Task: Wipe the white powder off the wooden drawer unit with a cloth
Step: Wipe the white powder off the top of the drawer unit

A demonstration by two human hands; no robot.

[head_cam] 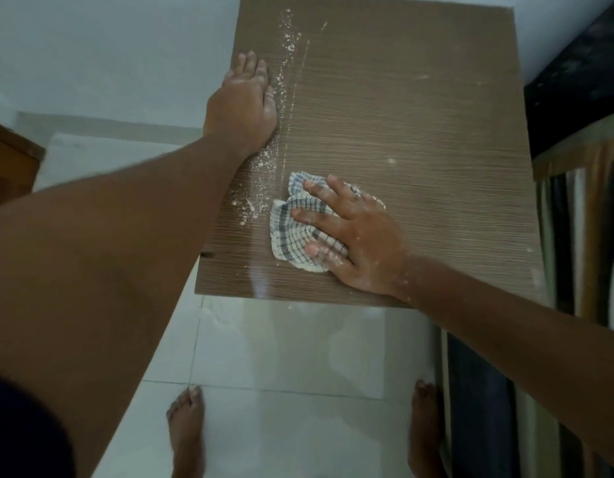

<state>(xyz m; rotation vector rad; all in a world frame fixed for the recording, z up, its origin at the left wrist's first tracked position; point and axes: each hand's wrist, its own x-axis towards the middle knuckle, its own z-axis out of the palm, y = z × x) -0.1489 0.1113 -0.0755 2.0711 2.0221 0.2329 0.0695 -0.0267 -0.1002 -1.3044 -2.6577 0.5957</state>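
The wooden drawer unit's top fills the middle of the view, brown with fine grain. White powder lies in a streak and clumps down its left side, thinner near the far edge. A crumpled white cloth with a blue check pattern lies near the front left of the top. My right hand presses flat on it, fingers spread and dusted with powder. My left hand rests flat along the left edge of the top, beside the powder streak, holding nothing.
White floor tiles lie below the unit's front edge, with my two bare feet on them. A dark curtain or fabric hangs close on the right. A brown wooden piece stands at far left.
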